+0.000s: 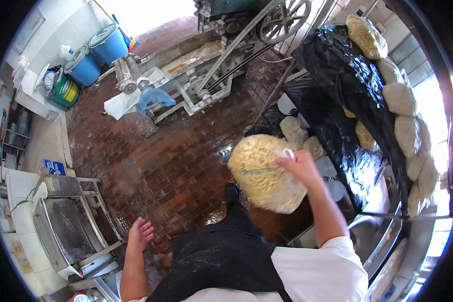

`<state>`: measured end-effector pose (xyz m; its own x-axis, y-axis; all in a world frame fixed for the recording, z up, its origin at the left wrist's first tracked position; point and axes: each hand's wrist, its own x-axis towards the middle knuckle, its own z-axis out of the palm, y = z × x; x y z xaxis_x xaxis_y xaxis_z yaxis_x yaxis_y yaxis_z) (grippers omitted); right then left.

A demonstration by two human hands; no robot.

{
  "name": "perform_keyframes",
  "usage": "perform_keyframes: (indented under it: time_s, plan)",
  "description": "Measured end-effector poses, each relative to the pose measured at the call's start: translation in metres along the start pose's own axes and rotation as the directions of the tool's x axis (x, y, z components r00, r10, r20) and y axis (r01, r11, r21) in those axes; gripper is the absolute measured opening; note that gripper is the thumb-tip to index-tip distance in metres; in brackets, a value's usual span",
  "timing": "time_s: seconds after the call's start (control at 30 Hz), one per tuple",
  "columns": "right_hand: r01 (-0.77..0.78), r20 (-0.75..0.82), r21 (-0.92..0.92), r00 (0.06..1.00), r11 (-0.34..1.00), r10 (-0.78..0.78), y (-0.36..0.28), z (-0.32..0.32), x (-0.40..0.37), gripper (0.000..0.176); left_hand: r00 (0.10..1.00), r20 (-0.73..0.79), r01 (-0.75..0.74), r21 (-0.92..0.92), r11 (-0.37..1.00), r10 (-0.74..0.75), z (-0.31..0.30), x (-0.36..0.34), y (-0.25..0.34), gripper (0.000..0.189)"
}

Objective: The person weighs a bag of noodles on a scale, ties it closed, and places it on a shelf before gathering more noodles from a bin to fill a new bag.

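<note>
The person's right hand is closed tight on the top of a bag of noodles. The bag is big, round and yellow, and it hangs in the air in front of the person, above the wet brick floor. The left hand holds nothing. Its fingers are spread wide and it sticks out to the side, near a steel table. Just to the right of the bag is a rack covered with a black plastic sheet. More bags like this one sit in a row along the far side of the sheet, and a few more bags lie low down, close behind the one in the hand. So the step in hand looks like carrying one bag over to where the others are. Putting it with them would need a steady lift with the one arm, because the bag looks heavy and floppy. It would also need an empty spot on the sheet and a gentle put-down, so the bag does not roll off or split. The free hand could help hold the bottom. A big machine stands well away at the far end of the floor.
</note>
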<state>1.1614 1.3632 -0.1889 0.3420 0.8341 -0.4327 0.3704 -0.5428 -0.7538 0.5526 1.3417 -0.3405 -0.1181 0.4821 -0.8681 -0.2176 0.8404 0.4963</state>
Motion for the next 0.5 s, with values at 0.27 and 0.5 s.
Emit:
perform_keyframes:
  time_s: [0.27, 0.5]
  plan:
    - [0.065, -0.214, -0.431, 0.962, 0.9, -0.172, 0.063, -0.176, 0.161, 0.039, 0.976, -0.003, 0.13, 0.812, 0.568, -0.219, 0.072, 0.004, 0.003, 0.045]
    - [0.141, -0.623, -0.63, 0.497, 0.764, -0.604, 0.189, -0.241, 0.31, 0.06, 0.995, 0.05, -0.092, 0.804, 0.587, 0.087, 0.115, 0.035, 0.067, 0.047]
